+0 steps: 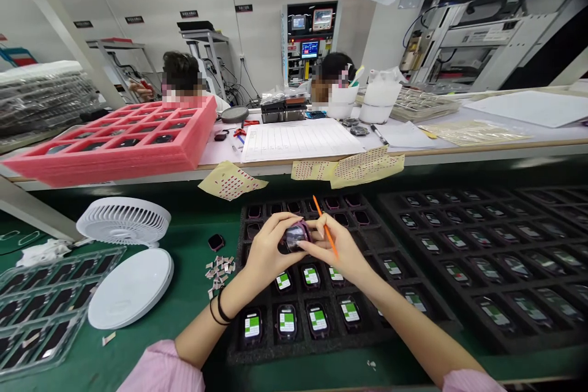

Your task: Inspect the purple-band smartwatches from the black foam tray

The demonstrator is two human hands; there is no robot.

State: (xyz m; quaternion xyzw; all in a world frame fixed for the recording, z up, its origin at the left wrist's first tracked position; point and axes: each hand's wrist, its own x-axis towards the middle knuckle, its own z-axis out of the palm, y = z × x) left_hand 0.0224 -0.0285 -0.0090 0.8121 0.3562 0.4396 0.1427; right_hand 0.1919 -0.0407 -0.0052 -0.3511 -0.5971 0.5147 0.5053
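A smartwatch body with a dark glossy face and purplish rim is held up over the black foam tray. My left hand grips it from the left, fingers over the top and thumb below. My right hand pinches its right side with the thumb on the face. A thin orange stick is also tucked in my right hand, slanting up past the fingers. In the tray, several watches with green-and-white labels lie in the near slots, and dark ones sit at the far end.
More foam trays with watches fill the right. On the left are a white fan, a clear plastic tray, a loose watch and small tabs. Above, the shelf holds pink foam and papers; two people sit beyond.
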